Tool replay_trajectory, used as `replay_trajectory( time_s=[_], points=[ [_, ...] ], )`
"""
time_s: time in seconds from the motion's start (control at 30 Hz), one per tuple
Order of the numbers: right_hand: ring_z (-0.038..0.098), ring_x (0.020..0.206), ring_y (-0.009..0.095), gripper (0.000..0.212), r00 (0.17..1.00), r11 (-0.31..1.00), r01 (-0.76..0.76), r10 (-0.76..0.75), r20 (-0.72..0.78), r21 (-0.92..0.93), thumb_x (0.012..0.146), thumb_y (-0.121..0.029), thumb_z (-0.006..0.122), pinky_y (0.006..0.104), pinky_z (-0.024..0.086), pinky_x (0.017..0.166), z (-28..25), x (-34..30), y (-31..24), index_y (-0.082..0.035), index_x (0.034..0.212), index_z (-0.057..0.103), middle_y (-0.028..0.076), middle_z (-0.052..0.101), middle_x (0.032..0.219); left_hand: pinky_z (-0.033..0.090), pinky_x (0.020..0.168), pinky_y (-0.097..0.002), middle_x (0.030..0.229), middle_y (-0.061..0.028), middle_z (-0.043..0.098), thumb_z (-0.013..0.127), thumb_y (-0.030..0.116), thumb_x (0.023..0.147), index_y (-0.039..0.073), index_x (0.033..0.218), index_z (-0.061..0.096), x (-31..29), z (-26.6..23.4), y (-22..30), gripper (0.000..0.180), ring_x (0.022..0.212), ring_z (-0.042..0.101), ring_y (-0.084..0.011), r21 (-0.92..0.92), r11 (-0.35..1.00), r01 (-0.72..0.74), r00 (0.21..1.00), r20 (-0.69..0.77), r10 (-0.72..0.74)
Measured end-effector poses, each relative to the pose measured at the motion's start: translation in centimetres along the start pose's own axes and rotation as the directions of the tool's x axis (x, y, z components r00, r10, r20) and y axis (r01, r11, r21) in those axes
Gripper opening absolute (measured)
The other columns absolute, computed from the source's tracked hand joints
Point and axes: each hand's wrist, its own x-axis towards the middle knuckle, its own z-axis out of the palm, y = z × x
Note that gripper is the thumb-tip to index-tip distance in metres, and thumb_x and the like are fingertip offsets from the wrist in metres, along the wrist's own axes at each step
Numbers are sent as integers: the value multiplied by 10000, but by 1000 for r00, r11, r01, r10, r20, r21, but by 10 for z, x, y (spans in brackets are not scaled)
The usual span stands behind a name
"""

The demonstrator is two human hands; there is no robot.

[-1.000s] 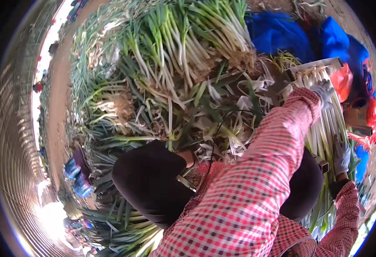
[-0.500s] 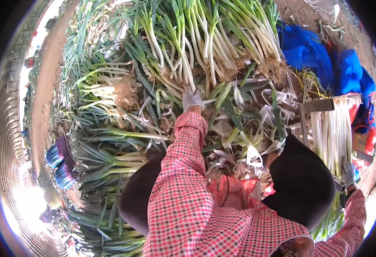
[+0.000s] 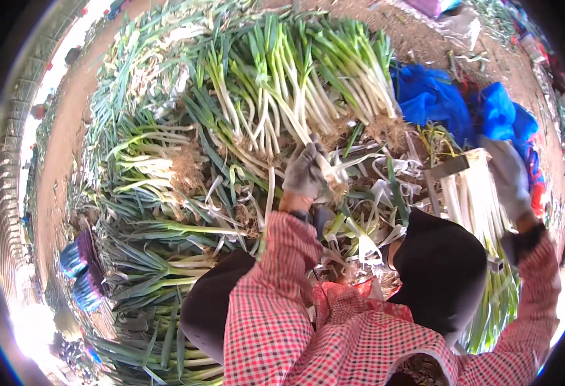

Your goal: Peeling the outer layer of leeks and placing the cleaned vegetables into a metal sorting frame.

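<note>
My left hand (image 3: 303, 172), in a pale glove, is closed round the lower white part of a long green onion (image 3: 289, 116). Its roots hang out beside my fingers, while its leaves point away toward a row of untrimmed green onions (image 3: 353, 77). At the right, my right hand (image 3: 506, 174), also gloved, is smeared by motion, so its fingers cannot be made out. It is over the right edge of a stack of clean white green onions (image 3: 466, 196), whose green ends point toward me.
A flat metal piece on a post (image 3: 446, 168) stands by the clean stack. Peeled skins (image 3: 366, 238) litter the ground between my knees. More green onions (image 3: 166, 238) lie at the left. Blue netting (image 3: 430, 96) is heaped at the far right, with bare soil (image 3: 417, 32) beyond.
My left hand has closed on a green onion and drawn it slightly toward me. My right hand has moved away from me, along the clean stack toward its far end. The view has shifted slightly.
</note>
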Motion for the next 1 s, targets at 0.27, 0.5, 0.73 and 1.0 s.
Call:
replay_trajectory(
  time_s=[0.27, 0.5, 0.73, 1.0],
  points=[
    [461, 1170, 236, 441, 663, 638, 636, -740, -116, -434, 723, -182, 602, 442, 322, 1028, 1, 130, -165, -188, 1151, 496, 46, 512, 1197, 398, 635, -238, 779, 3, 501, 590, 270, 866, -8, 1300, 357, -170, 121, -13, 566, 695, 476, -111, -78, 939, 334, 742, 637, -211],
    [538, 750, 227, 231, 747, 589, 521, -664, -3, -618, 651, -244, 618, 350, 457, 641, -85, 36, -73, -117, 815, 518, 54, 481, 768, 487, 760, -287, 921, -107, 626, 615, 175, 842, 8, 1185, 508, -149, 88, 23, 396, 813, 597, -205, 915, 62, -399, 807, 382, -451],
    [608, 625, 226, 104, 973, 792, 85, -196, -120, -605, 756, -181, 560, 355, 474, 554, -88, -80, -128, -95, 806, 534, 68, 561, 689, 481, 700, -405, 846, -124, 602, 568, 345, 835, 45, 1105, 478, -144, 243, -72, 414, 748, 608, -291, 257, -462, -849, 303, 953, -26],
    [604, 694, 324, 211, 944, 934, -328, 329, -21, -139, 788, -267, 593, 412, 474, 608, -100, -176, -107, -66, 835, 549, 129, 575, 735, 476, 491, -300, 615, 7, 514, 528, 345, 851, 123, 830, 483, -95, 223, -53, 228, 525, 543, -167, -160, -654, -740, 76, 945, -318]
  ],
)
